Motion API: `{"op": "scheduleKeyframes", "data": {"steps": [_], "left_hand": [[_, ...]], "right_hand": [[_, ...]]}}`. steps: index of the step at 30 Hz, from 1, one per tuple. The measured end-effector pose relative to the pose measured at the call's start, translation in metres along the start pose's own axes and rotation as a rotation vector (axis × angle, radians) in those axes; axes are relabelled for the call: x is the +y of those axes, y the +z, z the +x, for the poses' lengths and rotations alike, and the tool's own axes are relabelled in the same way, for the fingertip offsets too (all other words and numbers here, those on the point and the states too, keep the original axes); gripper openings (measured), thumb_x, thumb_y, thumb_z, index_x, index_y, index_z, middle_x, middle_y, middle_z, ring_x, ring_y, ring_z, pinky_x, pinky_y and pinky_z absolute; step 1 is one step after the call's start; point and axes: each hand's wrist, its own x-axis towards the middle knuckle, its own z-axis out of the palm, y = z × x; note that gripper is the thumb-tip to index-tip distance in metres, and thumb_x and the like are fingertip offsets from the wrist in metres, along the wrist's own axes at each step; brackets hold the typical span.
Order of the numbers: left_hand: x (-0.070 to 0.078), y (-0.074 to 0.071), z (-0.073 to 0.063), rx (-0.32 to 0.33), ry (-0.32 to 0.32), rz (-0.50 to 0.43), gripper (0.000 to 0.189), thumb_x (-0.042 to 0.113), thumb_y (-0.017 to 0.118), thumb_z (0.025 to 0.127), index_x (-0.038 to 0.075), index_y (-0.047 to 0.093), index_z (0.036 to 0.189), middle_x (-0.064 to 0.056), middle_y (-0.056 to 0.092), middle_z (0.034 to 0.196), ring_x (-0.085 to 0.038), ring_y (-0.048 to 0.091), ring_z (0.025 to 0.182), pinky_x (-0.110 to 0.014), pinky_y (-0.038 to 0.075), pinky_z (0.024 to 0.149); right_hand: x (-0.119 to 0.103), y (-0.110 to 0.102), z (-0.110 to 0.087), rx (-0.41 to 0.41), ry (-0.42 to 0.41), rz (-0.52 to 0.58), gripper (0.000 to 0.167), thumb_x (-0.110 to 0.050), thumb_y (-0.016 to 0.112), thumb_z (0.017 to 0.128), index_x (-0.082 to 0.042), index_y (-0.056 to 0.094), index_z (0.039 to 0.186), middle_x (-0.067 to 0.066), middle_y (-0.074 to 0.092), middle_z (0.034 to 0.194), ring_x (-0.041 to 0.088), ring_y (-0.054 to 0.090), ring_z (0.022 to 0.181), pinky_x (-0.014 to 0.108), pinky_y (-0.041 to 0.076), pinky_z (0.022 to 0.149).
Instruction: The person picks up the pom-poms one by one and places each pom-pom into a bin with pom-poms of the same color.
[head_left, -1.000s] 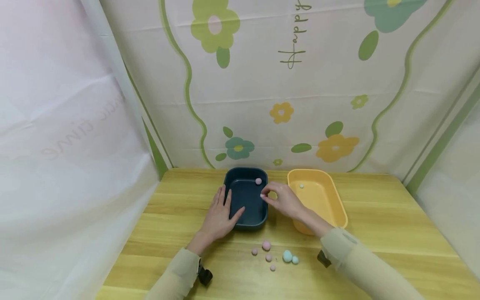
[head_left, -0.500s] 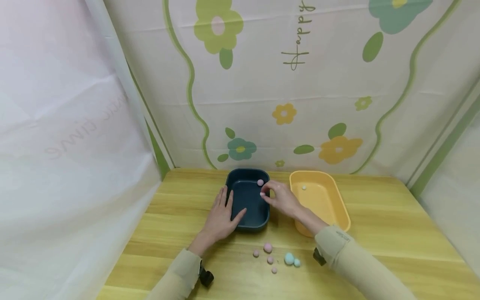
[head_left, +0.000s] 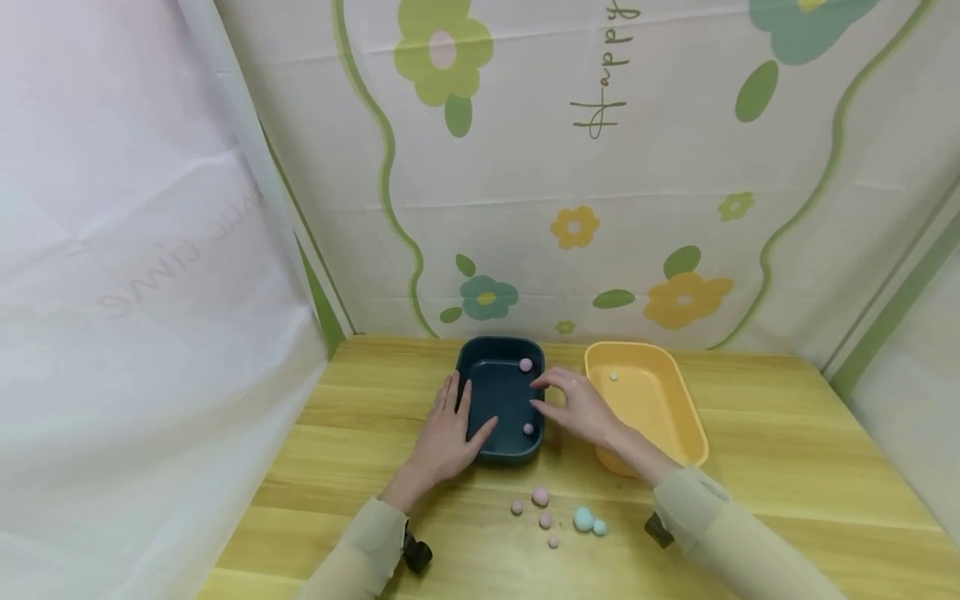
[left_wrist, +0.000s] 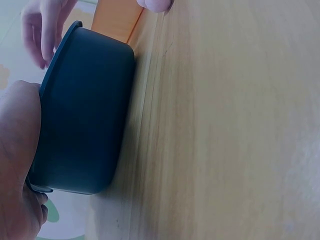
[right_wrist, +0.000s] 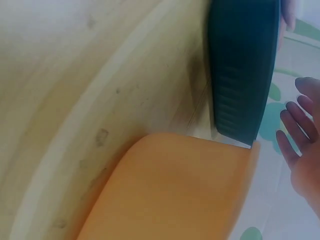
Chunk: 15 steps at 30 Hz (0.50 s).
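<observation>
My left hand (head_left: 446, 437) rests on the left rim of a dark blue tray (head_left: 501, 458), fingers spread along its side and thumb over its inside. Inside that tray are two pink balls, a far pink ball (head_left: 526, 365) and a near pink ball (head_left: 528, 429). Above the tray's right rim hovers my right hand (head_left: 581, 408), thumb and forefinger apart with nothing between them. The right wrist view shows the same hand (right_wrist: 302, 135) with loose fingers beyond the tray wall (right_wrist: 242, 75). In the left wrist view my left hand (left_wrist: 17, 135) touches the rim.
A yellow tray (head_left: 693, 433) stands to the right, partly behind my right forearm, with one small pale ball (head_left: 613, 377) inside. Nearer me on the wooden table (head_left: 360, 417) lie several pink balls (head_left: 540, 497) and two light blue balls (head_left: 583, 519). A printed cloth (head_left: 510, 167) hangs behind.
My right thumb and forefinger have parted and let go of the small pink ball, which now lies in the dark blue tray's near right corner. My left hand stays on the rim.
</observation>
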Motion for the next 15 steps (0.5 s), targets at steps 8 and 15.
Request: {"op": "scheduleKeyframes", "data": {"steps": [8,15], "left_hand": [[0.002,0.000,0.000,0.008,0.006,0.004,0.093,0.065,0.048,0.111,0.000,0.025,0.174,-0.027,0.011,0.184,-0.046,0.014,0.172,-0.059,0.026,0.138],[0.001,0.000,0.001,0.016,0.015,0.015,0.091,0.064,0.047,0.111,0.000,0.028,0.173,-0.027,0.012,0.184,-0.046,0.016,0.172,-0.059,0.026,0.138]], "right_hand": [[-0.010,-0.009,-0.024,-0.029,-0.054,-0.024,0.039,-0.013,0.088,0.094,-0.006,0.078,0.131,0.016,0.078,0.135,0.038,0.074,0.127,0.055,0.063,0.104],[-0.019,-0.012,-0.048,-0.101,-0.103,-0.023,0.064,-0.018,0.089,0.094,-0.008,0.065,0.152,0.019,0.068,0.152,0.042,0.067,0.138,0.058,0.060,0.108]]}}
